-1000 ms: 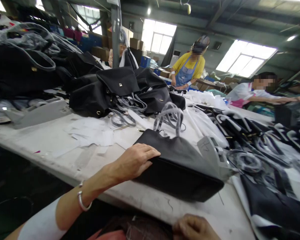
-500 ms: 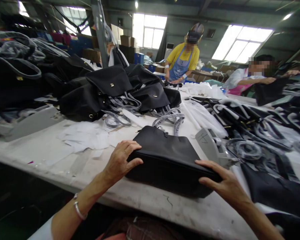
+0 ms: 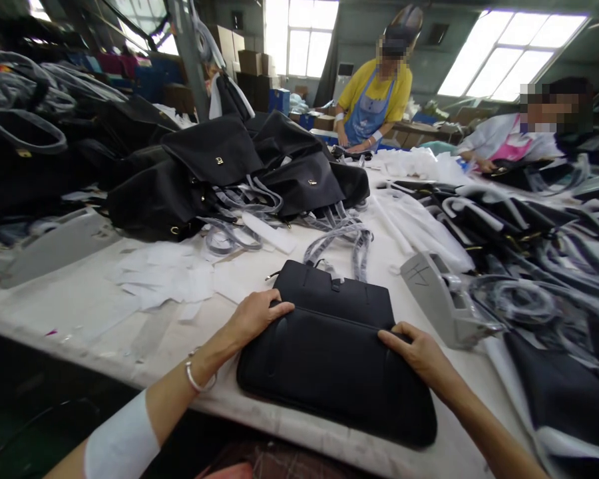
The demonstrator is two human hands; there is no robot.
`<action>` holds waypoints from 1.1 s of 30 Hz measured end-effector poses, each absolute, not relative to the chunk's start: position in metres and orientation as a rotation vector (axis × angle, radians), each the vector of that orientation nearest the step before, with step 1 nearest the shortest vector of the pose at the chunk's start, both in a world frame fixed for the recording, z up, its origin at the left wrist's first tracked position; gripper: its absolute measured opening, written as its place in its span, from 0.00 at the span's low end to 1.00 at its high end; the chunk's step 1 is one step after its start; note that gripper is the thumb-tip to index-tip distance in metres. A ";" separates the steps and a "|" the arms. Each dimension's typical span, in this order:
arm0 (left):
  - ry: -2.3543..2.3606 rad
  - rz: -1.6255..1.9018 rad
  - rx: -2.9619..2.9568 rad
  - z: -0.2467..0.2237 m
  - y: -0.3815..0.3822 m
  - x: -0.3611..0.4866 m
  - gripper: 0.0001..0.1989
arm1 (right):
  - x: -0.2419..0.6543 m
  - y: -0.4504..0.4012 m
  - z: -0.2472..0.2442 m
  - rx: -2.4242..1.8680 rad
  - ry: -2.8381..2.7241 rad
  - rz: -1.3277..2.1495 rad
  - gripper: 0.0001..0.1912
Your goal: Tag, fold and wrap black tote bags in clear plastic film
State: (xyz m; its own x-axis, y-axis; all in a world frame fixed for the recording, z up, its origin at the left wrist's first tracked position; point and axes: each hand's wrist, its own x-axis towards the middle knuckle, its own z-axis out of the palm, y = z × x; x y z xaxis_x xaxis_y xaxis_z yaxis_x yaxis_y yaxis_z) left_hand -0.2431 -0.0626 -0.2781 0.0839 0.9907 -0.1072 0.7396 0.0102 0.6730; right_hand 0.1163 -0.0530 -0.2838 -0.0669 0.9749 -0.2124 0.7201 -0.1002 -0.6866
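A black leather tote bag (image 3: 329, 376) lies flat on the white work table (image 3: 80, 313), with its upper part folded or creased along a seam. My left hand (image 3: 257, 319) rests over that seam on the bag's left side, fingers gripping it. My right hand (image 3: 414, 352) holds the seam's right end, with the thumb on top. The bag's plastic-wrapped grey handles (image 3: 339, 243) stretch away from me across the table. A grey plastic shaper (image 3: 439, 299) stands just right of my right hand, not touching it.
A heap of black bags (image 3: 214, 166) with wrapped handles lies beyond the tote. More bags (image 3: 544, 266) cover the table's right side. White paper scraps (image 3: 164, 276) lie to the left. A co-worker in a yellow shirt and blue apron (image 3: 374, 100) and another in white (image 3: 509, 140) work further away.
The tote has gone from tilted on its edge to lying flat, with its wider face toward me. My right hand has come up onto it, and both hands now hold it.
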 end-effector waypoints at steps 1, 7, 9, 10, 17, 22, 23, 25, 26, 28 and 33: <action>1.760 0.582 1.774 -0.277 -0.068 -0.242 0.18 | 0.117 -0.054 -0.284 -1.857 -1.825 0.959 0.24; 1.983 0.936 1.548 -0.277 -0.096 -0.244 0.26 | 0.122 -0.072 -0.287 -1.995 -1.589 0.682 0.30; 1.903 0.925 1.410 -0.278 -0.097 -0.249 0.31 | 0.128 -0.077 -0.290 -2.015 -1.436 0.717 0.37; 1.851 0.912 1.354 -0.279 -0.096 -0.252 0.32 | 0.132 -0.079 -0.291 -2.010 -1.378 0.787 0.37; 1.527 0.954 1.121 -0.273 -0.090 -0.261 0.38 | 0.137 -0.085 -0.273 -1.882 -1.194 1.026 0.31; 1.352 1.038 0.939 -0.261 -0.093 -0.252 0.40 | 0.132 -0.087 -0.266 -1.835 -1.103 1.218 0.38; 1.307 1.034 0.906 -0.259 -0.094 -0.250 0.39 | 0.131 -0.087 -0.266 -1.827 -1.091 1.246 0.39; 1.222 1.013 0.840 -0.256 -0.096 -0.246 0.37 | 0.130 -0.089 -0.267 -1.830 -1.074 1.256 0.40; 1.180 1.000 0.798 -0.256 -0.097 -0.245 0.37 | 0.129 -0.090 -0.267 -1.836 -1.059 1.251 0.40; 1.088 0.967 0.709 -0.258 -0.098 -0.243 0.36 | 0.127 -0.092 -0.266 -1.800 -1.006 1.286 0.42; 1.063 0.893 0.576 -0.266 -0.095 -0.241 0.31 | 0.126 -0.094 -0.257 -1.583 -0.790 1.633 0.49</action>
